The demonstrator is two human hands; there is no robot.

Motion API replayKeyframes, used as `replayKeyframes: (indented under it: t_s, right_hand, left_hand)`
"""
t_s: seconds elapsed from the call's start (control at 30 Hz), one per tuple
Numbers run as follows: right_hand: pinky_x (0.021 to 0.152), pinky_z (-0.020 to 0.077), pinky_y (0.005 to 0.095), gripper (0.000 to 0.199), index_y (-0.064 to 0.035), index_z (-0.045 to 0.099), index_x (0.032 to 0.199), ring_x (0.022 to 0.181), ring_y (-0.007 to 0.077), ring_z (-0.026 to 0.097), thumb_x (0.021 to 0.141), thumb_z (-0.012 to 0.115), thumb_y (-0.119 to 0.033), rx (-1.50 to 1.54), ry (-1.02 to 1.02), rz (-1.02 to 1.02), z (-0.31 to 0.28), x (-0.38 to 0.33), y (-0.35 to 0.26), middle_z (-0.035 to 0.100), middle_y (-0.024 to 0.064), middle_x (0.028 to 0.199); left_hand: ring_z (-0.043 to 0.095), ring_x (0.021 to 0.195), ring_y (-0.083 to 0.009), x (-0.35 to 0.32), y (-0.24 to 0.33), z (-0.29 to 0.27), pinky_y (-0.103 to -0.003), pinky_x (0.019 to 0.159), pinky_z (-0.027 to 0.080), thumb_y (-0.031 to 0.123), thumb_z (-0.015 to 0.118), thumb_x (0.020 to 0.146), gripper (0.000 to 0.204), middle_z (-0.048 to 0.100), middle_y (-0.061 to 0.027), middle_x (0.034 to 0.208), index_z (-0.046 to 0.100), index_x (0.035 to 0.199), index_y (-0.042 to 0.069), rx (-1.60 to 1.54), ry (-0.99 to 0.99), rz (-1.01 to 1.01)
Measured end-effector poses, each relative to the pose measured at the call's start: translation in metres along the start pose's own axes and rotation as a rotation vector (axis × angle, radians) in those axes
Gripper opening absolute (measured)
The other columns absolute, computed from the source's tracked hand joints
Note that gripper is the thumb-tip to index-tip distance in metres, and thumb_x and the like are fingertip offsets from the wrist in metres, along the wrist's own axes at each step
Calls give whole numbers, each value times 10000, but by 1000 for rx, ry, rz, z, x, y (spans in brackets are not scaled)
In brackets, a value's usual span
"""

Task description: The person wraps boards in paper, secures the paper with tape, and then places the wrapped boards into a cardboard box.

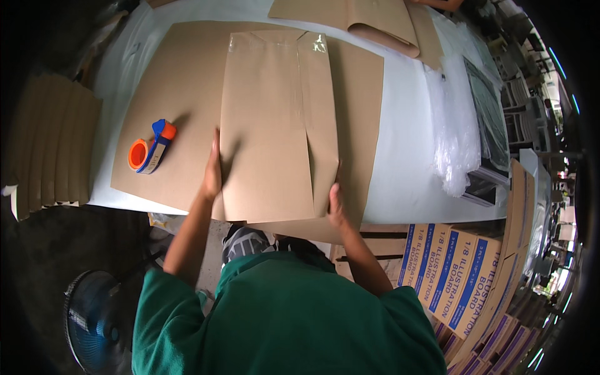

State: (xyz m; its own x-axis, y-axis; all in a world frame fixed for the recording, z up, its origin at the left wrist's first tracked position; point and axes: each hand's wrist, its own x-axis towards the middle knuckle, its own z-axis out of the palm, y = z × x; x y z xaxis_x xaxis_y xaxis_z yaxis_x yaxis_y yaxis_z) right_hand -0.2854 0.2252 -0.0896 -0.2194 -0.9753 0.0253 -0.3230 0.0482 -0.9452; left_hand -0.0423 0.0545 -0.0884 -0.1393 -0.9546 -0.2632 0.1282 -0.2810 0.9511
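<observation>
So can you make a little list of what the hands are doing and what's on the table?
left hand: flat against the left edge of the brown paper parcel
right hand: on the parcel's lower right corner
parcel: wrapped, taped at the far end, lying on a brown paper sheet
tape dispenser: orange and blue, left of the parcel
table: white top
plastic wrap: bunched at the right

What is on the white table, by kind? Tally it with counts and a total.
Brown paper-wrapped package, held by left hand and right hand: 1
Large brown paper sheet beneath it: 1
Orange and blue tape dispenser: 1
Folded brown paper pile at the far edge: 1
Clear plastic wrap heap: 1
Total: 5
</observation>
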Motion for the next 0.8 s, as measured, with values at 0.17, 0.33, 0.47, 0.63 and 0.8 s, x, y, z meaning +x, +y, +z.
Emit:
replayKeyframes:
  t_s: [0.17, 0.33, 0.47, 0.63, 0.8]
  right_hand:
    - [1010, 190, 443, 369, -42, 489, 1128, 1156, 319, 409, 860, 429, -289, -229, -143, -57, 0, -31, 8, 486, 148, 1187]
    - [971, 287, 425, 704, -89, 345, 1241, 1152, 324, 400, 644, 719, -109, -388, 203, -65, -42, 57, 17, 457, 149, 1208]
    - [1056, 109, 454, 943, -74, 112, 1406, 1338, 325, 142, 675, 702, -156, -814, 14, -187, -42, 85, 32, 216, 173, 1426]
    - [1064, 39, 480, 836, -20, 101, 1402, 1348, 367, 59, 776, 593, -274, -882, 310, -12, 23, 33, 29, 155, 248, 1429]
    - [1035, 165, 492, 628, 81, 355, 1270, 1257, 381, 291, 836, 484, -353, -988, -163, -146, 73, -52, -17, 338, 267, 1324]
  left_hand:
    - [259, 1305, -282, -125, -37, -16, -373, 1097, 78, 297, 397, 939, 498, 333, -174, 1366, 315, 1308, -29, -128, 10, -109]
    - [403, 1187, -318, -27, 10, -69, -424, 1012, 238, 303, 713, 699, 745, 445, -155, 1271, 347, 1304, 65, 945, -149, 547]
    - [156, 1335, -339, 17, 32, -31, -493, 1069, 106, 413, 713, 651, 1018, 217, -156, 1433, 121, 1401, 63, 1282, -372, 592]
    - [80, 1352, -349, -31, -32, -11, -490, 1078, 42, 321, 514, 820, 810, 116, -248, 1435, 58, 1374, -54, 1296, 236, 405]
    - [163, 1324, -338, -137, -41, 31, -460, 1077, 99, 367, 389, 879, 622, 221, -284, 1377, 275, 1329, -48, 1600, -219, 366]
